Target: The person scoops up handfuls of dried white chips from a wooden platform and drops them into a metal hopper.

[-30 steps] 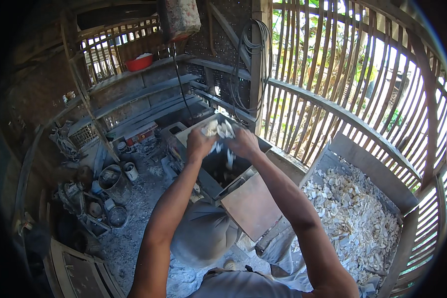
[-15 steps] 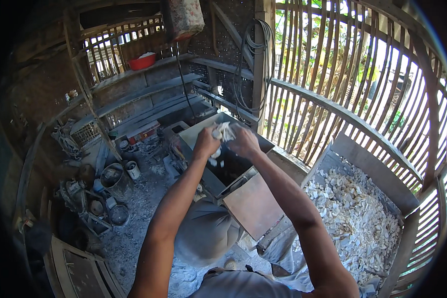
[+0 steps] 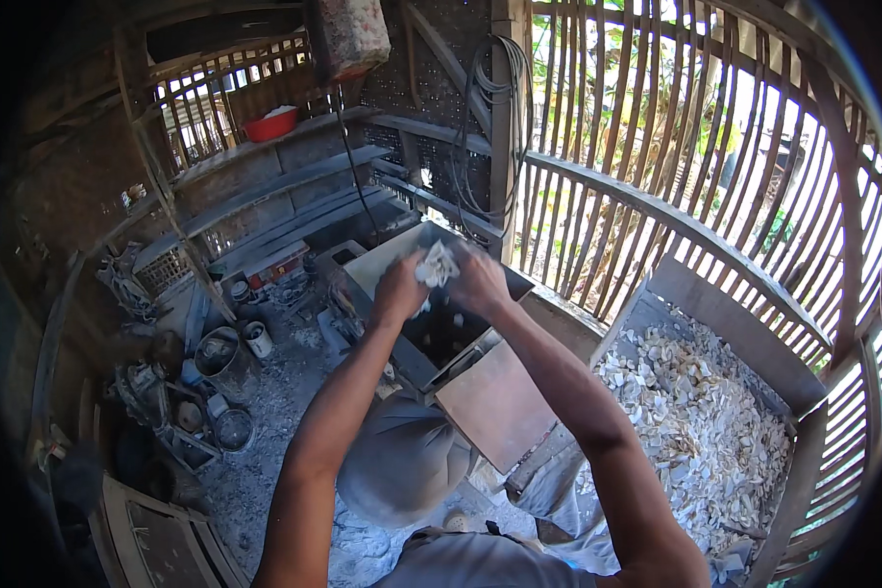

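Over a deep open box (image 3: 416, 370) with dark insides, my two hands are held close together. A clump of whitish flaky pieces (image 3: 438, 265), like broken shell, is pressed between them. My left hand (image 3: 400, 292) curls round the clump's left side. On the other side, my right hand (image 3: 478, 282) is closed against it, its fingers partly smeared by motion. Some pale bits are below the hands, inside the box.
A large heap of similar pieces (image 3: 681, 412) lies in a boarded bin at right. A flat board (image 3: 495, 402) and a bulging grey sack (image 3: 402, 465) adjoin the box. Buckets (image 3: 220, 353) stand left; a block-shaped object (image 3: 348, 39) hangs overhead.
Both hands and the clump have shifted slightly left in the picture, as has the background. Pale bits below the hands now appear lower and farther right in the box.
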Demonstrator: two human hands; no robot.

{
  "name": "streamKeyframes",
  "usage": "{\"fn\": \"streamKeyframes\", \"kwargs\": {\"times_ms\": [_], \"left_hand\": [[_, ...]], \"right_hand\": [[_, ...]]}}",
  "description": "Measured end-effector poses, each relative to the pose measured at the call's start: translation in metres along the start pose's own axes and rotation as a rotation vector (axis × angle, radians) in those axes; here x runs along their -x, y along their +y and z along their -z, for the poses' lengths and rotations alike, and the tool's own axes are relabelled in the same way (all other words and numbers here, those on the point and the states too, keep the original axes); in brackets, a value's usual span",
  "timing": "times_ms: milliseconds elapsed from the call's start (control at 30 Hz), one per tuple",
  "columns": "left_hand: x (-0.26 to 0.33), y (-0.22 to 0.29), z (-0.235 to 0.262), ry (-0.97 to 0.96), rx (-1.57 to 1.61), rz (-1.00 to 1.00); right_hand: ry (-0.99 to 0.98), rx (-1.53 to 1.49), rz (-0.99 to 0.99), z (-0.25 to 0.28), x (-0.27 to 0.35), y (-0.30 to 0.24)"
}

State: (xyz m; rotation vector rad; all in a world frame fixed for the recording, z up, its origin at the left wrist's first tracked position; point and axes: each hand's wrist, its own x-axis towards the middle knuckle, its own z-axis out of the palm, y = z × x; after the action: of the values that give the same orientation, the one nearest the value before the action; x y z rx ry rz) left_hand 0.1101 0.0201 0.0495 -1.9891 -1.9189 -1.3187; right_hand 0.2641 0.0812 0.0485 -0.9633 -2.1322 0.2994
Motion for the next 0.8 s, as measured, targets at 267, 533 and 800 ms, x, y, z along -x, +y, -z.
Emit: {"fn": "streamKeyframes", "kwargs": {"times_ms": [267, 533, 800], "left_hand": [[0.0, -0.01, 0.003, -0.022, 0.014, 0.031], [0.005, -0.01, -0.004, -0.342, -0.021, 0.239], [-0.008, 0.006, 0.011, -0.124, -0.146, 0.096]], "right_hand": [[-0.149, 0.09, -0.088, 0.019, -0.001, -0.027], [-0.332, 0.143, -0.072, 0.002, 0.006, -0.008], [-0.069, 0.094, -0.061, 0.018, -0.004, -0.016]]}}
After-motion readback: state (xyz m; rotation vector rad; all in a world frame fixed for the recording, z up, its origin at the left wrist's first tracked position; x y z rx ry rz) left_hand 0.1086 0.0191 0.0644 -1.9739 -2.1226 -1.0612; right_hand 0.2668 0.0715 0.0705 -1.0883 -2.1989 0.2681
